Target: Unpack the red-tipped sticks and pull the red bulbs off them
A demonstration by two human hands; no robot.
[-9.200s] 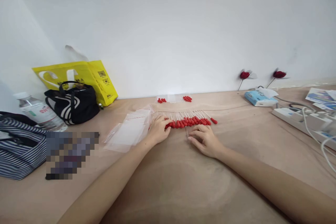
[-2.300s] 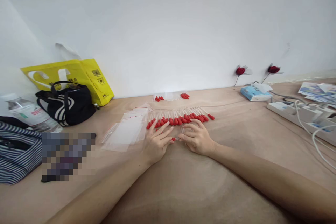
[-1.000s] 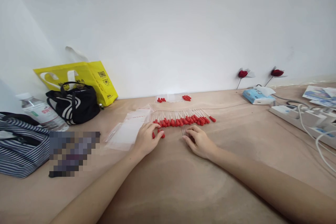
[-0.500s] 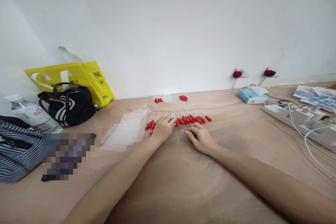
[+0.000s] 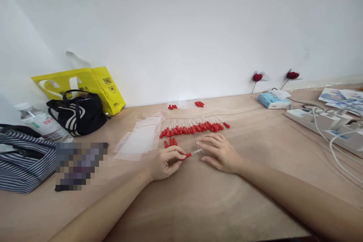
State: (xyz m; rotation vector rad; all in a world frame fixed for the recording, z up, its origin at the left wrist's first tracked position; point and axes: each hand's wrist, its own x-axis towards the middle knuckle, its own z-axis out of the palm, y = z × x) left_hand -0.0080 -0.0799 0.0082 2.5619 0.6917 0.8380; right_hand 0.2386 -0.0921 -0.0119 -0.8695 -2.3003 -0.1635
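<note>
My left hand [image 5: 169, 162] pinches the red rubber bulb of a dropper [image 5: 188, 155]. Its clear thin tube points right, toward my right hand [image 5: 221, 154]. That hand has its fingers stretched out, with the fingertips at some thin clear tubes [image 5: 197, 138] lying on the table. Whether it touches them I cannot tell. Behind both hands lies a long row of red-bulbed droppers [image 5: 195, 128], tubes pointing to the wall. Three loose red bulbs [image 5: 170, 142] rest just beyond my left hand. To the left are overlapping clear zip bags [image 5: 138, 141].
By the wall lies a clear bag [image 5: 185, 104] with red bulbs at both ends. A yellow bag [image 5: 109, 90], black pouch [image 5: 76, 111], water bottle [image 5: 42, 123] and striped bag [image 5: 25, 170] stand left. Tissues [image 5: 273, 100] and a cabled power strip [image 5: 326, 128] are at right.
My left hand has come nearer from the dropper row and now holds a dropper by its bulb. My right hand's fingers have spread out from a curl. Three loose bulbs are now in full view.
</note>
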